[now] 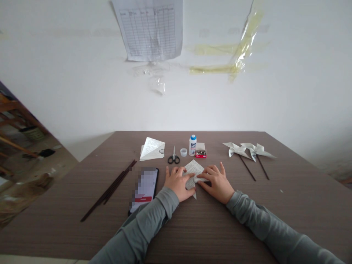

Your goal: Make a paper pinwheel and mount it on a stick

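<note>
White paper [194, 167]: folded, just below frame centre.
Left hand [178, 183]: touches its left; cannot tell the grip.
Right hand [218, 184]: narrow grip holding a flap.

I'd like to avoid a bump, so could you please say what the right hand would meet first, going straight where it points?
With its fingertips on the folded paper, the right hand would probably meet the left hand first, though depth is unclear.

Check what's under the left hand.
Printed paper shows beside the left hand and between its fingers. What lies directly beneath the hand is covered; can't tell how far the paper extends there.
</note>
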A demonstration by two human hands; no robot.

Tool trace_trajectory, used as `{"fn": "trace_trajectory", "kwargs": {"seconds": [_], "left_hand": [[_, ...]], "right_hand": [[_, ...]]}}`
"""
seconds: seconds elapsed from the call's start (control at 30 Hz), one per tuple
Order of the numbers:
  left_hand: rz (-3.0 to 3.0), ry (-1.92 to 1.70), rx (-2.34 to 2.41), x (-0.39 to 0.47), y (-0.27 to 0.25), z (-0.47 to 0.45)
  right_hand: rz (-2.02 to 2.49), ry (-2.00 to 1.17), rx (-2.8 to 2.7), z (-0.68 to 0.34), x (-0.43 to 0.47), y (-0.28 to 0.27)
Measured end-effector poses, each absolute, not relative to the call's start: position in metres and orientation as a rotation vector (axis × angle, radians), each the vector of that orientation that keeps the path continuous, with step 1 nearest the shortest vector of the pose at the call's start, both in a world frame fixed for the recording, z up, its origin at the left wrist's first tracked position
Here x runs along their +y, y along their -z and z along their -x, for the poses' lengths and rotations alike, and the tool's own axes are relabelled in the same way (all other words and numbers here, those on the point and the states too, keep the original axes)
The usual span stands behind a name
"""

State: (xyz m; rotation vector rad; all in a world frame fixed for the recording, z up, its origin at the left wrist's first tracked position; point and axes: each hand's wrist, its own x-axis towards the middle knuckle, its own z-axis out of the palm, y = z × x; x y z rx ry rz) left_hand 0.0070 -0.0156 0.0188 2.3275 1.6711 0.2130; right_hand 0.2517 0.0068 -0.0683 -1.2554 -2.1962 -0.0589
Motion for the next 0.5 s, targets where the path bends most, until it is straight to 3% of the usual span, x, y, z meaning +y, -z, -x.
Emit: {"fn": "trace_trajectory", "kwargs": {"seconds": [0.5], "left_hand": [[-2.351,-0.299,1.691,-0.0204,-0.0121,-0.0054]], "right_hand": [[1.277,-0.025,-2.181,-0.2502,0.0075,0.0644]]}}
